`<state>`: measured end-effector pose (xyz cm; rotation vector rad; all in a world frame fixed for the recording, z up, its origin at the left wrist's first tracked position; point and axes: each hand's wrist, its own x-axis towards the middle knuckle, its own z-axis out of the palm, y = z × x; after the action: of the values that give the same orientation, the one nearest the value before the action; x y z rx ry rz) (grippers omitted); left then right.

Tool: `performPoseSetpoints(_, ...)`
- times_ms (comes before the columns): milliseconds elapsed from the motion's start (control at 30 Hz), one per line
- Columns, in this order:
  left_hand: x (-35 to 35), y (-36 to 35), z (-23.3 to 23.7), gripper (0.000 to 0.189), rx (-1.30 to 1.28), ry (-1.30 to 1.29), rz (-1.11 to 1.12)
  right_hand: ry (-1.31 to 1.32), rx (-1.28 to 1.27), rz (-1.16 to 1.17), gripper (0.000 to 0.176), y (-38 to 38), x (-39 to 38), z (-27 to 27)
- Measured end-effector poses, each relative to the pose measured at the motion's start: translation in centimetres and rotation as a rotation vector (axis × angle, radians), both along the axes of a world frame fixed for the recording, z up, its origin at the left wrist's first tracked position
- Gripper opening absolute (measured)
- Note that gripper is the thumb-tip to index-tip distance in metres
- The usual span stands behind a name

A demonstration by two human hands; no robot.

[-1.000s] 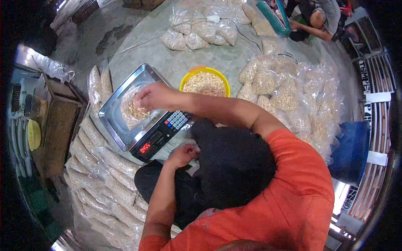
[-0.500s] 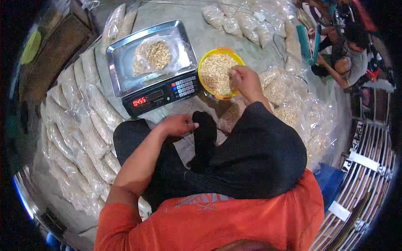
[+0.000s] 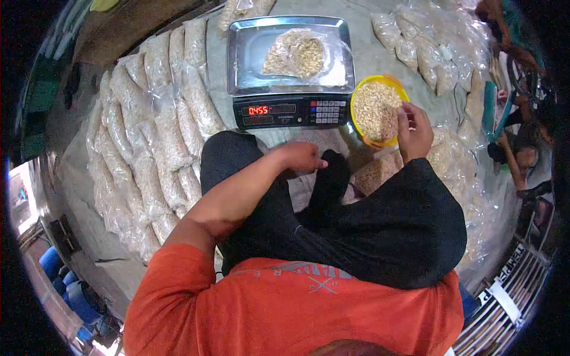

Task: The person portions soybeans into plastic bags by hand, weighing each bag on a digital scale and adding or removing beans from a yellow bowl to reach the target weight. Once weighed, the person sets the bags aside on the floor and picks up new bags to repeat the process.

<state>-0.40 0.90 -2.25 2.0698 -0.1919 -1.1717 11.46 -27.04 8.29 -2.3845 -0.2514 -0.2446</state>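
Observation:
My right hand (image 3: 417, 132) is at the right rim of a yellow bowl (image 3: 355, 113), its thumb and fingers drawn together in a pinch; what they hold, if anything, is hidden. Pale split beans or grain (image 3: 375, 110) fill the bowl. My left hand (image 3: 301, 157) hangs loosely curled near my foot, in front of the scale, with nothing visible in it. On the steel pan (image 3: 246, 65) of the digital scale (image 3: 291, 111) lies a clear plastic bag (image 3: 297, 54) of the same pale pieces. The red display reads 0.455.
Filled clear bags (image 3: 142, 142) lie in rows on the floor at left. More filled bags (image 3: 418, 44) are at the back right, and others (image 3: 454, 160) beside my right knee. A person (image 3: 522, 157) sits at the far right. Slatted racks (image 3: 499, 308) stand at lower right.
The camera view has turned and shifted, so the scene appears farther right. My right hand has moved from above the bowl's contents toward its right rim. My left hand looks unchanged.

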Motion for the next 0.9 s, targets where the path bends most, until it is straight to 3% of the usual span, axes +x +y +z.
performPoseSetpoints(133, 0.7, -0.5, 1.0, 0.063, 0.000, 0.036, -0.016, -0.010, -0.183, 0.141, 0.026, -0.5, 1.6, -2.8)
performPoseSetpoints(267, -0.2, -0.7, -1.5, 0.062, 0.014, -0.020, -0.009, 0.072, -0.068, 0.022, 0.031, 0.7, 0.6, 0.0)
performPoseSetpoints(433, 0.7, -1.1, 0.9, 0.055, -0.038, -0.054, 0.013, 0.265, -0.062, 0.045, 0.040, 1.8, 2.7, -1.3)
performPoseSetpoints(533, 0.5, -0.8, 3.6, 0.036, -0.155, -0.587, 0.214, 0.188, 0.089, 0.214, 0.038, 4.2, 4.1, -1.9)
performPoseSetpoints(567, 0.8, -0.4, 4.6, 0.036, -0.095, -0.861, 0.294, 0.232, 0.389, 0.277, 0.039, 5.8, 5.6, -4.7)
performPoseSetpoints(600, 1.5, 0.0, 5.8, 0.037, -0.079, -1.132, 0.368, -0.052, 0.034, 0.347, 0.044, 8.1, 4.6, 0.0)
performPoseSetpoints(633, 2.4, 0.1, 8.2, 0.045, -0.022, -1.198, 0.482, -0.472, 0.001, 0.501, 0.060, 9.0, 6.5, -2.0)
performPoseSetpoints(667, 3.1, 0.7, 9.8, 0.051, 0.222, -1.309, 0.492, -0.174, 0.176, 0.396, 0.074, 11.0, 6.2, -0.6)
performPoseSetpoints(700, 4.0, 1.6, 7.5, 0.053, 0.354, -1.641, 0.624, 0.045, 0.090, 0.352, 0.084, 12.1, 6.6, -0.4)
performPoseSetpoints(733, 5.0, 2.2, 8.6, 0.049, 0.423, -1.651, 0.506, 0.006, 0.023, 0.352, 0.087, 12.8, 6.5, 2.2)
performPoseSetpoints(767, 5.8, 3.1, 9.9, 0.047, 0.515, -1.660, 0.398, 0.065, 0.008, 0.333, 0.083, 14.9, 7.6, -0.9)
performPoseSetpoints(800, 6.9, 4.1, 9.9, 0.047, 0.485, -1.678, 0.376, 0.216, 0.011, 0.418, 0.054, 14.9, 8.8, -0.4)
performPoseSetpoints(833, 7.7, 5.7, 9.3, 0.042, 0.574, -1.590, 0.265, 0.205, 0.009, 0.403, 0.054, 15.9, 9.7, -1.1)
performPoseSetpoints(900, 9.5, 8.3, 8.5, 0.038, 0.659, -1.514, 0.151, 0.094, -0.083, 0.488, 0.026, 16.7, 11.3, -3.7)
